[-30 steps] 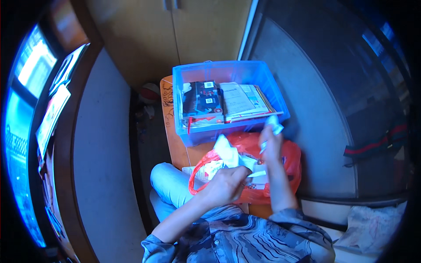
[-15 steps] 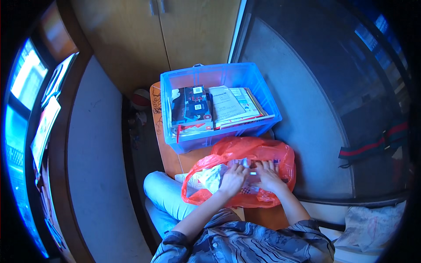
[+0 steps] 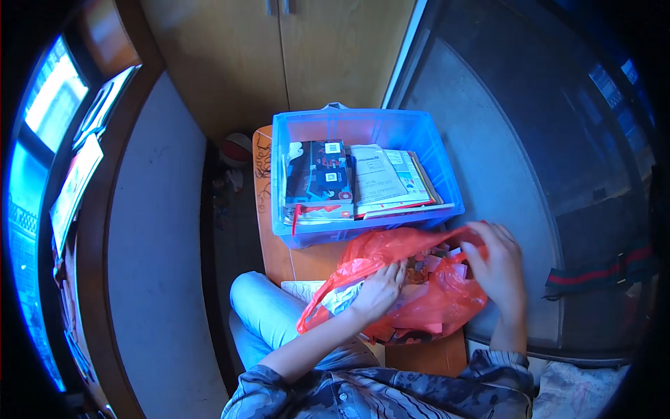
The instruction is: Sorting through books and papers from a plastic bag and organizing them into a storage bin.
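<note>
A red plastic bag (image 3: 447, 300) sits low in front of me, its mouth spread. Mixed paper-like pieces (image 3: 426, 269), some pinkish and some brown, lie inside it. My right hand (image 3: 499, 262) has its thumb and fingers closed on the bag's right rim, lifting it. At the bag's left side, my left hand (image 3: 377, 292) reaches over the opening with its fingers curled together. What those fingers hold, if anything, is hidden. A crumpled whitish piece (image 3: 342, 297) shows through the bag beside my left wrist.
Behind the bag, a blue translucent plastic bin (image 3: 300, 237) holds a dark illustrated book (image 3: 317, 174) and papers (image 3: 377, 174). It stands on an orange-brown table (image 3: 264, 209). Wooden cabinet doors (image 3: 230, 63) close off the back. A ball (image 3: 237, 148) lies on the floor at the left.
My right hand has come out of the bag and up to its right rim, raising it. My left hand stays over the bag, fingers more curled. The view has shifted slightly.
</note>
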Available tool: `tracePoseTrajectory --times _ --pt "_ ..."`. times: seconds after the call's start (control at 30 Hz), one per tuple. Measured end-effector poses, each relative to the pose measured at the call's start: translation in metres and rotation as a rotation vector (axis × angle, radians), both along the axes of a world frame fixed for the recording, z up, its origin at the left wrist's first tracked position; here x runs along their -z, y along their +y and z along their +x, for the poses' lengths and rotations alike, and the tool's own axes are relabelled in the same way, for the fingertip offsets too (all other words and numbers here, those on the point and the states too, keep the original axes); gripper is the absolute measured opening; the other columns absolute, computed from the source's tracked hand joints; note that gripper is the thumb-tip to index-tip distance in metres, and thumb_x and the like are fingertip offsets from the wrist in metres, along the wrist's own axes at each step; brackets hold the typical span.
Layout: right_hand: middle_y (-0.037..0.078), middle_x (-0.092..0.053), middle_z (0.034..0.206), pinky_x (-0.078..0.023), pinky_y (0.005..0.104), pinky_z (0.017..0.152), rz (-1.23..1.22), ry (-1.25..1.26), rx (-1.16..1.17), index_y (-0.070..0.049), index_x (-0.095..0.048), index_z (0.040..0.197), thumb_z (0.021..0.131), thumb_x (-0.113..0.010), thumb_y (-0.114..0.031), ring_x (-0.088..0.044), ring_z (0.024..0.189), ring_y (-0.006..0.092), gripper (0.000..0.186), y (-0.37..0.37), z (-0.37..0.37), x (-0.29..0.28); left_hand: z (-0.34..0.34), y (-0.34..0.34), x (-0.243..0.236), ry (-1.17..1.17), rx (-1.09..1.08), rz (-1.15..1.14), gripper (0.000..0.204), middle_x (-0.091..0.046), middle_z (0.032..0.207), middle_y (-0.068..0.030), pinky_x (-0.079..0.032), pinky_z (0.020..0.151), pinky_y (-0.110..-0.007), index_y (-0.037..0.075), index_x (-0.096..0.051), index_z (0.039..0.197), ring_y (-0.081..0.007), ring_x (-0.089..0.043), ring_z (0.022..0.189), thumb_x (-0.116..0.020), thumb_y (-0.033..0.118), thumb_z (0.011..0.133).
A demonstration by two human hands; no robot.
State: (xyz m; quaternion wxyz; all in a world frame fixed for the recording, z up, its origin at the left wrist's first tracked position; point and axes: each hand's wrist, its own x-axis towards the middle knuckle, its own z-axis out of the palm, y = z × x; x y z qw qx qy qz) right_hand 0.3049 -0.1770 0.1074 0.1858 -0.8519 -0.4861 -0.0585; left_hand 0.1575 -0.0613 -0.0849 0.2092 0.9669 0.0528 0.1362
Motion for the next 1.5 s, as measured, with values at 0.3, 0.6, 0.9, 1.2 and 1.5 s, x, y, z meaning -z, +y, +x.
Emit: tracePoseTrajectory --times 0.3,0.6,0.9,1.2,1.5 --pt "0.013 -0.069 0.086 -0.051 0.0332 0.071 -0.363 0.66 -0.073 0.001 -0.065 0.099 0.081 -0.069 -0.029 -0.067 0.081 0.0223 0.035 0.242 0.041 0.154 -0.08 0.022 -0.025 -0.052 -0.079 -0.078 0.063 -0.039 0.138 -0.024 -0.029 0.108 -0.051 0.001 -0.037 0.138 -0.0406 -0.035 0.131 -0.058 0.018 0.082" --pt "0.005 -0.065 0.082 -0.05 0.0319 0.057 -0.004 1.492 0.36 -0.007 -0.065 0.095 0.082 -0.068 -0.023 -0.061 0.065 0.0171 0.021 0.282 0.047 0.195 -0.14 0.046 0.011 0.245 -0.762 -0.624 0.054 -0.059 0.105 -0.0199 -0.045 0.084 -0.042 -0.002 -0.052 0.118 -0.0318 -0.059 0.096 -0.073 0.028 0.078" --pt "0.007 -0.06 0.086 -0.045 0.0366 0.054 0.383 1.449 0.276 -0.007 -0.06 0.096 0.087 -0.06 -0.022 -0.06 0.079 0.0214 0.018 0.212 0.139 0.154 -0.197 0.044 -0.113 0.18 0.0 -1.397 0.02 -0.066 0.086 -0.0074 -0.049 0.069 -0.029 -0.002 -0.063 0.104 -0.0134 -0.06 0.077 -0.058 0.014 0.093" --pt "0.009 -0.064 0.089 -0.049 0.0385 0.068 0.164 1.11 0.265 0.0 -0.064 0.104 0.087 -0.061 -0.021 -0.063 0.079 0.0208 0.027 0.146 0.168 0.208 -0.119 0.06 -0.13 -0.03 -0.106 -0.647 0.018 -0.061 0.093 -0.0172 -0.048 0.08 -0.041 0.0 -0.062 0.1 -0.0347 -0.058 0.089 -0.063 0.011 0.086" --pt "0.022 -0.066 0.098 -0.053 0.042 0.068 -0.513 0.774 0.531 0.007 -0.059 0.111 0.083 -0.063 -0.05 -0.066 0.092 0.0321 0.064 0.146 0.187 0.187 -0.024 0.169 -0.053 -0.096 -0.358 -0.193 0.047 -0.056 0.115 -0.0171 -0.042 0.096 -0.042 0.002 -0.057 0.115 -0.0353 -0.051 0.111 -0.07 0.004 0.07"
